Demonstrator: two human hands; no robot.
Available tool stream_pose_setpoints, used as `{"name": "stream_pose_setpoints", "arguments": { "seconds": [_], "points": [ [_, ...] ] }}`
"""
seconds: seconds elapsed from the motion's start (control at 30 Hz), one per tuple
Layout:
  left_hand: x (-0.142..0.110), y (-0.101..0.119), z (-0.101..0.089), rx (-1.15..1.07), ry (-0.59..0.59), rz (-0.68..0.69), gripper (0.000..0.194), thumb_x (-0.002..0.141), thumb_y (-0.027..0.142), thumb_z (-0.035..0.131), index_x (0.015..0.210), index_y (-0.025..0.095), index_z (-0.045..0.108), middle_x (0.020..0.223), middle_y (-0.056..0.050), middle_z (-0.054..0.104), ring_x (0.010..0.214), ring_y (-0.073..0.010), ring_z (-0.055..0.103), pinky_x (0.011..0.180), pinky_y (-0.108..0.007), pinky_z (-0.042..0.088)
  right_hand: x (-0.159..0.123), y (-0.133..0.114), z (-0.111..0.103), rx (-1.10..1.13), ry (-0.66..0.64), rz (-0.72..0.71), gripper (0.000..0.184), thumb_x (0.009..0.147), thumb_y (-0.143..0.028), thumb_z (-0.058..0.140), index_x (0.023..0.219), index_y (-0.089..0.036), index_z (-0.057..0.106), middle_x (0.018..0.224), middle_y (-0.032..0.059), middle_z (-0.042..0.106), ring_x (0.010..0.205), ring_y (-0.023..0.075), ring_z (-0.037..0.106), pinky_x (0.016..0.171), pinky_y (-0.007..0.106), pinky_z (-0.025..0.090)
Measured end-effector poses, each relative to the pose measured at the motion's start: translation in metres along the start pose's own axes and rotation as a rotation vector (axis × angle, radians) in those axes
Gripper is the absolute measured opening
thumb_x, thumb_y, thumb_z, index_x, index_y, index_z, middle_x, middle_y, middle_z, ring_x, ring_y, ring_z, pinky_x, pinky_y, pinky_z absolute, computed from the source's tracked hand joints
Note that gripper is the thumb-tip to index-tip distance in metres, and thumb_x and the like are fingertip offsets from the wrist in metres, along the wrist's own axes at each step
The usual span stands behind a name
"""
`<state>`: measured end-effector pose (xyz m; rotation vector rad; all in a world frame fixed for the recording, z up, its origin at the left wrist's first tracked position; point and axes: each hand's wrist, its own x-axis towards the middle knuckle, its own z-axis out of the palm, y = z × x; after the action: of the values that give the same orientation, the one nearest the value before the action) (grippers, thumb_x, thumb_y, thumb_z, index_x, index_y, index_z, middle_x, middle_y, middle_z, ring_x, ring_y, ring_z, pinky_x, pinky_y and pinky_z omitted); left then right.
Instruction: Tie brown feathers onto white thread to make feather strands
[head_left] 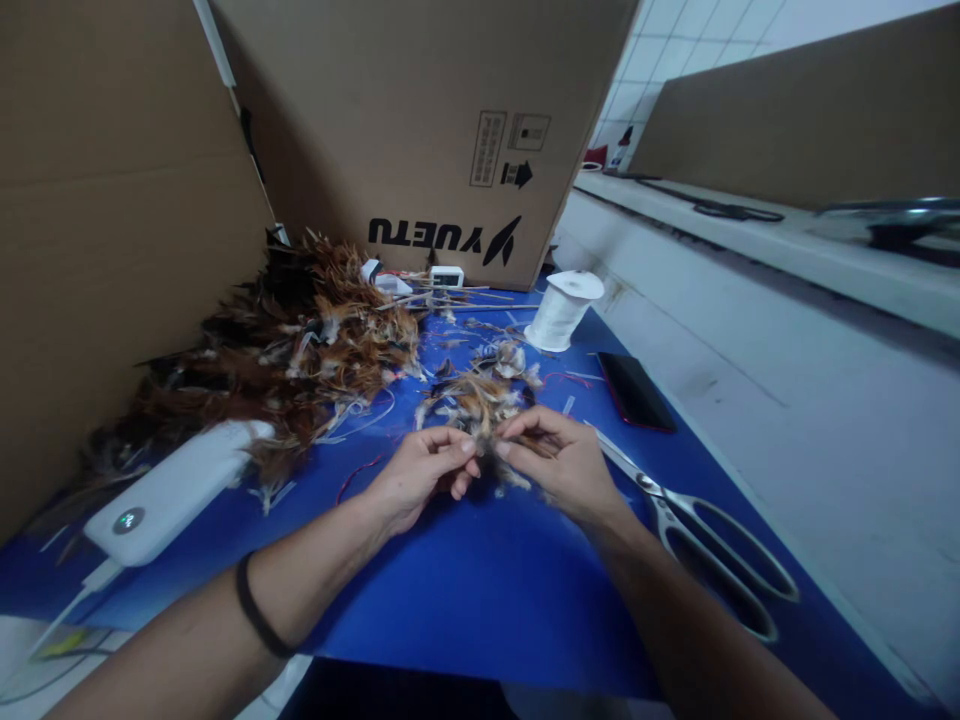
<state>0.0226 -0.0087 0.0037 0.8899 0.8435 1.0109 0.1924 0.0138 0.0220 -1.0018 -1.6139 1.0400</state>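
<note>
Both hands meet over the middle of the blue table (450,580). My left hand (429,470) pinches a small fluffy feather (486,445) between thumb and forefinger. From the other side, my right hand (559,455) closes thumb and fingers on the same feather, with a brownish tuft by its palm. Just beyond the fingertips lies a loose pile of brown, cream and grey feathers (480,395). A large heap of reddish-brown feathers (330,320) spreads over the left side. Scissors (697,530) lie partly open beside my right forearm.
A white power bank (176,490) with a cable lies at the left. A white ribbon spool (564,312) stands at the back right, near a dark phone (636,390). A cardboard box (420,120) rises behind, with small white devices (447,277) before it. A ledge (750,230) runs along the right.
</note>
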Motion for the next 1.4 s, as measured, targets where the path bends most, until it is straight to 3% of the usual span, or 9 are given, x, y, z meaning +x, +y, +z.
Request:
{"name": "stream_pose_setpoints", "arguments": {
  "seconds": [0.8, 0.97, 1.2, 1.4],
  "points": [
    [0.001, -0.004, -0.003, 0.105, -0.070, 0.040, 0.025, 0.076, 0.033, 0.065, 0.067, 0.011, 0.058, 0.060, -0.001, 0.058, 0.043, -0.0045, 0.046, 0.046, -0.020, 0.036, -0.002, -0.001, 0.000, -0.179, -0.082, -0.033, 0.007, 0.067, -0.023, 0.065, 0.067, -0.018, 0.060, 0.060, -0.0020, 0.058, 0.054, 0.0099, 0.051, 0.051, 0.022, 0.042],
    [0.003, -0.006, -0.004, 0.080, -0.094, 0.062, 0.023, 0.077, 0.033, 0.064, 0.070, 0.012, 0.057, 0.060, 0.000, 0.057, 0.043, -0.0047, 0.045, 0.046, -0.020, 0.036, -0.005, -0.001, 0.002, -0.179, -0.023, -0.187, 0.007, 0.071, -0.024, 0.066, 0.075, -0.018, 0.064, 0.072, 0.0020, 0.065, 0.064, 0.0132, 0.058, 0.060, 0.025, 0.047],
    [0.001, 0.001, -0.002, 0.040, -0.088, 0.098, 0.021, 0.078, 0.030, 0.063, 0.069, 0.013, 0.054, 0.058, 0.002, 0.055, 0.042, -0.0040, 0.045, 0.047, -0.019, 0.034, 0.002, -0.001, -0.008, -0.134, 0.102, -0.119, 0.006, 0.075, -0.024, 0.063, 0.078, -0.019, 0.063, 0.070, 0.0001, 0.063, 0.062, 0.0114, 0.057, 0.059, 0.023, 0.046],
    [0.001, 0.008, -0.005, 0.006, -0.023, 0.181, 0.021, 0.080, 0.030, 0.060, 0.069, 0.014, 0.053, 0.059, 0.003, 0.052, 0.043, -0.0041, 0.043, 0.049, -0.020, 0.033, 0.004, 0.000, -0.021, -0.493, -0.158, -0.127, 0.008, 0.076, -0.018, 0.056, 0.077, -0.019, 0.064, 0.067, -0.0015, 0.059, 0.057, 0.0098, 0.050, 0.055, 0.022, 0.039]
  ]
}}
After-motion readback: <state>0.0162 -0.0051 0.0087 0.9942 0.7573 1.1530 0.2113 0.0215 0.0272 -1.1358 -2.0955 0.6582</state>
